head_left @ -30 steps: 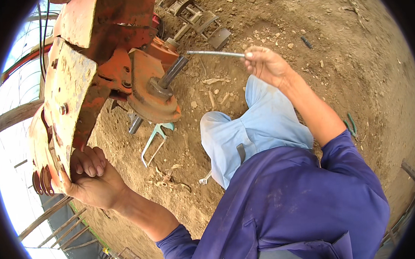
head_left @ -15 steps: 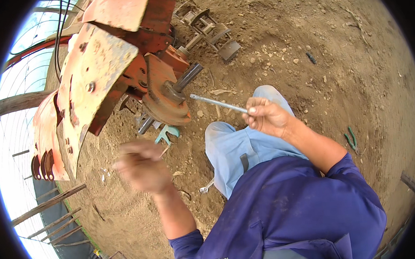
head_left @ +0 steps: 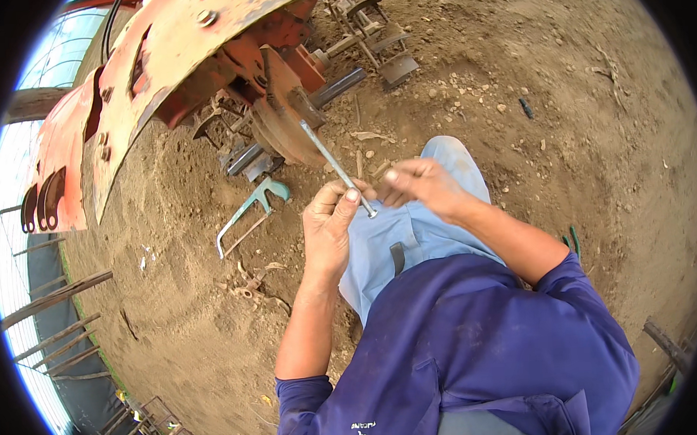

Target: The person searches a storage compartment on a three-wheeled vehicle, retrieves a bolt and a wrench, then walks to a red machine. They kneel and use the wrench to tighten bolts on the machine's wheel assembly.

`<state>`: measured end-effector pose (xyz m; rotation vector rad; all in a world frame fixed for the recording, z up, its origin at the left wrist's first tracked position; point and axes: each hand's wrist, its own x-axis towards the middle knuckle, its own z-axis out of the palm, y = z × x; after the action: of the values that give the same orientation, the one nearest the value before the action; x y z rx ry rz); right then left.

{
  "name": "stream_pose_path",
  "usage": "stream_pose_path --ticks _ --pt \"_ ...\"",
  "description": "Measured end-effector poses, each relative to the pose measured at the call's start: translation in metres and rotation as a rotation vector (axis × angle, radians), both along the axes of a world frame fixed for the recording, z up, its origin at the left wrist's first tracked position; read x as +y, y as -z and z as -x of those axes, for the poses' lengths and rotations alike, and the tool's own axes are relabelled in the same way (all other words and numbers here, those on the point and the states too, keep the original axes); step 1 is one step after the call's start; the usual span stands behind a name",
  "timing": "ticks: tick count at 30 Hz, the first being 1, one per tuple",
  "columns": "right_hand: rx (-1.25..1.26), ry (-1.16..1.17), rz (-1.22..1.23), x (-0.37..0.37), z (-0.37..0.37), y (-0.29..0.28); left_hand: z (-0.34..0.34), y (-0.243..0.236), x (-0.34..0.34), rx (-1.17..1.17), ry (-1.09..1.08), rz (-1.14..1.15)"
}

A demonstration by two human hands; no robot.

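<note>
A long metal bolt is pinched between the thumb and fingers of my left hand. It slants, with its head low near my lap and its far end up by the orange machine. My right hand is just right of the bolt's head, over my knees. Its fingers are partly curled and smeared by motion, so whether they hold anything is unclear. Beyond the bolt's tip, a dark shaft sticks out of the machine's rounded rusty housing.
Worn orange sheet-metal guards of the machine fill the upper left. A hacksaw with a teal handle lies on the soil below it. Bladed tines rest farther back. A dark tool and green-handled pliers lie to the right.
The bolt has passed from my right hand to my left, which came in from the left. It now points more steeply away from me. The view has shifted, uncovering the hacksaw.
</note>
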<state>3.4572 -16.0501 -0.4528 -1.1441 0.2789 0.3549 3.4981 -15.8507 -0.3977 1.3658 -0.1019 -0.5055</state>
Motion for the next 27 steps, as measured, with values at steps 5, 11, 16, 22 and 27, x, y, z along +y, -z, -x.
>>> stream_pose_path --ticks 5,11,16,22,27 --pt "-0.212 0.089 -0.015 -0.018 -0.019 -0.022 -0.006 -0.013 0.009 0.237 0.182 -0.011" --pt "-0.032 -0.022 0.058 0.004 -0.021 -0.028 0.017 0.028 0.035 0.154 0.26 -0.004" --pt "-0.027 -0.262 0.039 0.033 0.01 0.016 0.078 0.072 0.047 0.141 -0.069 -0.169" --pt "0.183 -0.424 0.108 0.056 0.032 0.051 0.14 0.107 0.081 0.2 -0.309 -0.034" --pt "0.108 -0.528 0.19 0.074 0.016 0.018 0.134 0.102 0.116 0.17 -0.129 -0.248"
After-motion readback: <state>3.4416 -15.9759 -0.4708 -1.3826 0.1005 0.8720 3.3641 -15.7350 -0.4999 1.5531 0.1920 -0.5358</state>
